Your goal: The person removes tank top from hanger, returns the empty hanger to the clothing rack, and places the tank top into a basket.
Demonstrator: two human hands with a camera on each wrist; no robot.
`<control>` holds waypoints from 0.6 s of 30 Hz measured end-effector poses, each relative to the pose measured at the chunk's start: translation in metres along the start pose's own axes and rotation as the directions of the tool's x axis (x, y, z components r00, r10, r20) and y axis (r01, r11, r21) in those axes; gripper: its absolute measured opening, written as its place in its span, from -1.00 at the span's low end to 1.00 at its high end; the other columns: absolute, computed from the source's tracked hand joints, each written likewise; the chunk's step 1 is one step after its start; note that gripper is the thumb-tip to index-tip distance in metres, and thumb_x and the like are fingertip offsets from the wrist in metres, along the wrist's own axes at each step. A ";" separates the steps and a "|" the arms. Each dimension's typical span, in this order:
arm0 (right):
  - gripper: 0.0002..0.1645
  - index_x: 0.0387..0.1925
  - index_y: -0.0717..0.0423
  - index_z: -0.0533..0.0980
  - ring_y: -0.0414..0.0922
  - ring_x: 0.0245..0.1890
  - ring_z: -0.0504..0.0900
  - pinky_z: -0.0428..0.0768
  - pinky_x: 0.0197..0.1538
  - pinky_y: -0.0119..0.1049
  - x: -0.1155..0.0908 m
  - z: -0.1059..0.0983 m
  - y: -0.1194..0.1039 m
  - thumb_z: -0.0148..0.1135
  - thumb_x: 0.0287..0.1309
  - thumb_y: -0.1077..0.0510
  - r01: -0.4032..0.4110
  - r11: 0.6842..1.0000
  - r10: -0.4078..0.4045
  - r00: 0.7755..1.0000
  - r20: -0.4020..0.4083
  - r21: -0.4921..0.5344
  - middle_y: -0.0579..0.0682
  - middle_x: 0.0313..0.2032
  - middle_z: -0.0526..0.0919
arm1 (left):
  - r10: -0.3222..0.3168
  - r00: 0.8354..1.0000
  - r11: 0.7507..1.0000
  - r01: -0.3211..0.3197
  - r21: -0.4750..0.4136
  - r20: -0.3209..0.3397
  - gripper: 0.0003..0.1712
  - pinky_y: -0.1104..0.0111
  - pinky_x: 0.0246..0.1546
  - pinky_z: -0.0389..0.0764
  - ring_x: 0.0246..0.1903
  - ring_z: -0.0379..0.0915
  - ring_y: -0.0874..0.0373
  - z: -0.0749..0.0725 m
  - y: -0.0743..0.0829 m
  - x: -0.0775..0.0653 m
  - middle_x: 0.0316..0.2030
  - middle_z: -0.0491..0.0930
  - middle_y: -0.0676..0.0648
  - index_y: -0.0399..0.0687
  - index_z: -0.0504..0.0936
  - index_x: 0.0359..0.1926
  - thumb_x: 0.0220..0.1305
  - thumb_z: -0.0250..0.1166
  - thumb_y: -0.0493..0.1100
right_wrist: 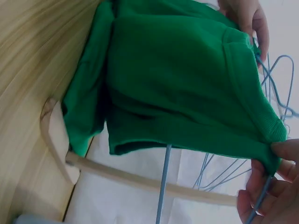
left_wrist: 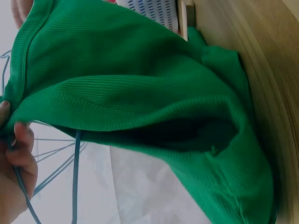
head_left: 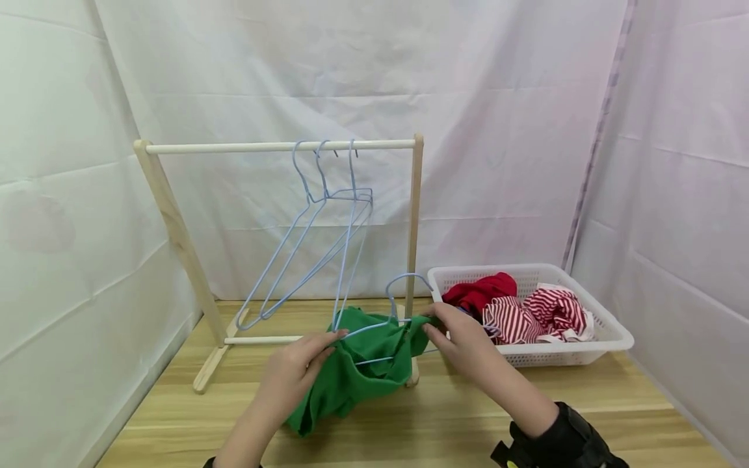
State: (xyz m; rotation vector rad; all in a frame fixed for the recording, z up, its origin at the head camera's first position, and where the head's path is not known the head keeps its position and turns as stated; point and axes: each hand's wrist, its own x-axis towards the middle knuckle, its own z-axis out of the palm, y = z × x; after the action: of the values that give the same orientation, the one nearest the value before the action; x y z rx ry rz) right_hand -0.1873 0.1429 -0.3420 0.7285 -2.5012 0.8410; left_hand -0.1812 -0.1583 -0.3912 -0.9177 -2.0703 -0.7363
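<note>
A green ribbed shirt hangs bunched over the table, partly round a light blue wire hanger whose hook sticks up from the neck opening. My left hand pinches the shirt's edge and the hanger's left shoulder between thumb and fingers. On the other side my right hand pinches the cloth near the hanger's right shoulder. In the right wrist view, the fingers grip cloth and wire together beside the neckband. The hanger's bottom bar emerges from the shirt in the left wrist view.
Behind the shirt stands a wooden rack with several blue wire hangers on its white rail. To the right, a white plastic basket holds a red garment and red-and-white striped clothes. White cloth walls surround the wooden table.
</note>
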 end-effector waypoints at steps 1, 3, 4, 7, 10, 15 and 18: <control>-0.86 -0.15 0.00 0.55 -0.27 -0.41 0.43 0.48 -0.37 -0.34 0.000 0.001 -0.002 0.26 0.27 0.23 -0.001 1.000 0.001 1.000 0.001 0.015 -0.23 -0.37 0.49 | 0.001 1.000 1.000 -0.001 -0.010 0.001 -0.52 0.48 -0.29 0.60 -0.23 0.65 0.20 0.000 0.001 0.000 -0.18 0.69 0.08 -0.01 0.67 0.04 0.08 0.40 -0.42; -0.86 -0.12 -0.02 0.55 -0.26 -0.47 0.37 0.42 -0.43 -0.37 0.000 0.002 -0.005 0.26 0.28 0.17 -0.016 0.999 0.015 1.000 0.015 0.045 -0.25 -0.41 0.44 | -0.004 1.000 0.999 0.004 -0.036 0.005 -0.51 0.52 -0.25 0.57 -0.24 0.64 0.22 0.001 0.002 0.001 -0.20 0.67 0.09 -0.01 0.67 0.05 0.08 0.40 -0.44; -0.84 -0.12 -0.03 0.55 -0.26 -0.49 0.35 0.40 -0.45 -0.37 0.000 0.003 -0.006 0.27 0.28 0.13 -0.027 0.998 0.026 0.999 0.022 0.053 -0.25 -0.43 0.42 | -0.007 1.000 0.999 0.007 -0.046 0.006 -0.52 0.54 -0.23 0.56 -0.23 0.64 0.21 0.001 0.003 0.001 -0.20 0.67 0.08 -0.02 0.67 0.04 0.07 0.40 -0.45; -0.76 -0.11 -0.08 0.55 -0.23 -0.48 0.35 0.41 -0.43 -0.34 0.001 0.003 -0.011 0.32 0.23 -0.02 -0.086 0.994 0.084 0.996 0.036 0.069 -0.24 -0.43 0.44 | -0.015 1.000 0.998 0.014 -0.055 -0.002 -0.53 0.55 -0.20 0.55 -0.22 0.63 0.20 0.001 0.005 0.002 -0.18 0.66 0.07 -0.03 0.67 0.01 0.06 0.40 -0.46; -0.68 -0.14 -0.17 0.56 -0.24 -0.40 0.43 0.47 -0.34 -0.28 0.003 0.004 -0.017 0.30 0.18 -0.22 -0.165 0.984 0.162 0.986 0.051 0.069 -0.28 -0.36 0.53 | -0.006 1.000 0.998 0.006 -0.058 0.003 -0.55 0.51 -0.15 0.56 -0.17 0.63 0.17 0.001 0.008 0.004 -0.15 0.65 0.06 -0.03 0.67 -0.01 0.05 0.41 -0.46; -0.51 -0.29 -0.22 0.57 -0.24 -0.37 0.50 0.48 -0.33 -0.24 0.006 0.008 -0.024 0.23 0.04 -0.47 -0.312 0.950 0.309 0.949 0.069 0.036 -0.28 -0.39 0.58 | -0.001 0.999 0.998 0.005 -0.066 0.048 -0.58 0.44 -0.15 0.59 -0.14 0.60 0.21 0.003 0.014 0.008 -0.13 0.63 0.09 -0.03 0.68 -0.02 0.07 0.44 -0.40; -0.43 -0.34 -0.16 0.56 -0.19 -0.47 0.46 0.43 -0.44 -0.25 0.007 0.011 -0.026 0.23 -0.01 -0.52 -0.387 0.921 0.384 0.921 0.068 0.035 -0.21 -0.50 0.54 | -0.016 0.998 0.998 0.021 -0.067 0.062 -0.59 0.40 -0.14 0.60 -0.12 0.59 0.21 0.005 0.017 0.009 -0.12 0.63 0.09 -0.03 0.68 -0.04 0.05 0.46 -0.38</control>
State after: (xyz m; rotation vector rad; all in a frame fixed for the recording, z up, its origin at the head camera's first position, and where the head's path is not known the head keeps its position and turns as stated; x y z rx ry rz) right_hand -0.1801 0.1160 -0.3349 0.2737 -2.7333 1.0256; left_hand -0.1745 -0.1413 -0.3833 -0.9710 -2.1213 -0.8016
